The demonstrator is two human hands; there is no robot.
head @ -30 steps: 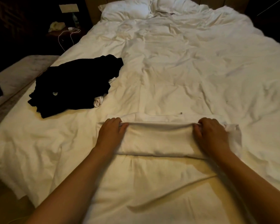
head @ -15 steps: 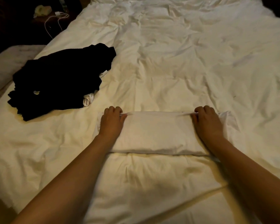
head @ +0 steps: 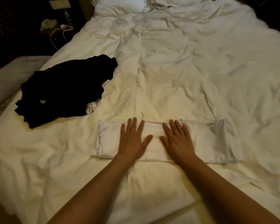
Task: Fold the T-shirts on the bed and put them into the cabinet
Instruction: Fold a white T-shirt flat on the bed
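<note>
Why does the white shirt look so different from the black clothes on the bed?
The white T-shirt is folded into a neat flat strip; the black clothes lie in a crumpled heap. The left hand and right hand rest flat on the white T-shirt, while nothing touches the black clothes. The white T-shirt lies near the person; the black clothes sit farther left. Both lie on the white duvet.

white T-shirt [head: 217, 141]: smooth matt cloth | duvet [head: 176, 70]: rumpled matt cloth | black clothes [head: 63, 89]: matt cloth
</note>
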